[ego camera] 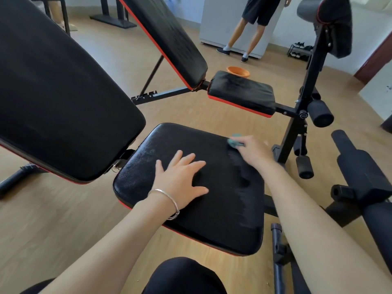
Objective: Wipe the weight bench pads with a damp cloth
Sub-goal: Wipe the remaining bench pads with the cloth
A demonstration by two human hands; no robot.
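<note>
The seat pad [212, 225] of the near bench fills the middle of the frame, black textured vinyl with a red underside edge. A duller, streaked band runs down its right side from the upper right corner towards the lower right. The tilted back pad [59, 92], smooth and black, takes up the upper left of the frame, its lower end just above the seat pad's left edge.

The left hand [180, 179] lies flat on the centre of the seat pad, grip apart with fingers spread, and a silver bracelet [170, 200] sits on the wrist. The right hand [252, 149] is at the pad's upper right edge, its grip closed on a small teal cloth [234, 141] that touches the pad; both are blurred.

The floor [63, 219] is light wood-look planking. A second bench [241, 92] of the same black and red stands across the upper middle, with black foam rollers [320, 113] on its upright frame at the right. Just beyond its seat an orange basin [237, 71] sits on the floor. At the top of the frame a person [261, 9] in dark shorts stands against a white cabinet [220, 18], and a low shoe rack [300, 48] stands by the wall to the right.
</note>
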